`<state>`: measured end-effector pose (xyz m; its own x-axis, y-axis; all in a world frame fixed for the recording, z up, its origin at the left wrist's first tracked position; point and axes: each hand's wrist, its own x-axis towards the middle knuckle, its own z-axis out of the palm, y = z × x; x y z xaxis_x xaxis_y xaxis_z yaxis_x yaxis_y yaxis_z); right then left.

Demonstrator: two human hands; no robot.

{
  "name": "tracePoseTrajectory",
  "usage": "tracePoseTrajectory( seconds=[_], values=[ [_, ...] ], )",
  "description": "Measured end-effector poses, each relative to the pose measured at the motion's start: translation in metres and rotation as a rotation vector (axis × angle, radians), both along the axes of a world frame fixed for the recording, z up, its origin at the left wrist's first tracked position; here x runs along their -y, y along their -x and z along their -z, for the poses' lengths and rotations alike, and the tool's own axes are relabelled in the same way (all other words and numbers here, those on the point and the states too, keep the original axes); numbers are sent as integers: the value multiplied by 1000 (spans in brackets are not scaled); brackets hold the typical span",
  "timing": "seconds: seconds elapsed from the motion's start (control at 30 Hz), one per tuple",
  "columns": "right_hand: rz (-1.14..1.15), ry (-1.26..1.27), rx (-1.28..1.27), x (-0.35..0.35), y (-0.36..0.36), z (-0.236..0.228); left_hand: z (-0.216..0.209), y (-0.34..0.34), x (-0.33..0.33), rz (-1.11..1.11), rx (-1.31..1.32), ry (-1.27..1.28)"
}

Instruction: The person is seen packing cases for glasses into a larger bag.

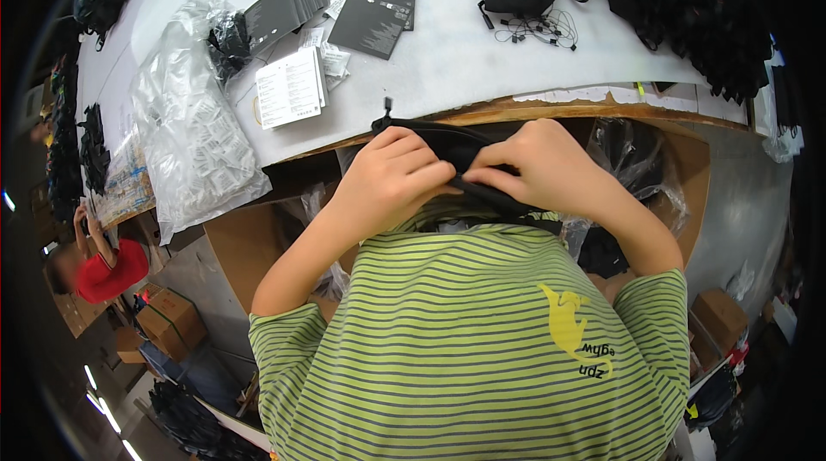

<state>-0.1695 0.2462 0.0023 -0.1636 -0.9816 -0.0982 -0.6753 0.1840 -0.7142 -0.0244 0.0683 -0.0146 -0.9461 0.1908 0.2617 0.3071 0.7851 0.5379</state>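
Note:
At the table's front edge, close to my body, a black fabric bag (456,141) is held between my two hands. My left hand (391,170) is closed on its left side, fingers curled and pinching the edge. A small black cord end (387,107) sticks up just beyond those knuckles. My right hand (535,164) pinches the bag's rim between thumb and fingers, close beside the left fingertips. Dark folds show between the hands; the bag's lower part is hidden by my hands and striped shirt.
On the white table (447,82) lie dark printed cards (288,9), a white booklet stack (289,89) and a clear plastic bag of small packets (198,126). Black bags (671,5) and thin looped cords (542,29) lie at the far right. Another person (112,272) in red is at far left.

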Motion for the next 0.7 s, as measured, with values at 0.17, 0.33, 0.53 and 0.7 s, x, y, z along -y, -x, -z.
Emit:
tracePoseTrajectory(
  seconds=[0.17,0.33,0.53,0.7],
  values=[
    [-3,-209,71,-2,9,-9,-2,32,31,-117,30,-92],
    [32,-203,99,-3,7,-12,27,53,105,-566,148,732],
    [55,-165,34,-8,3,-7,46,50,107,-511,249,739],
    [9,-6,0,-9,0,0,54,41,107,-470,117,607]
  ],
)
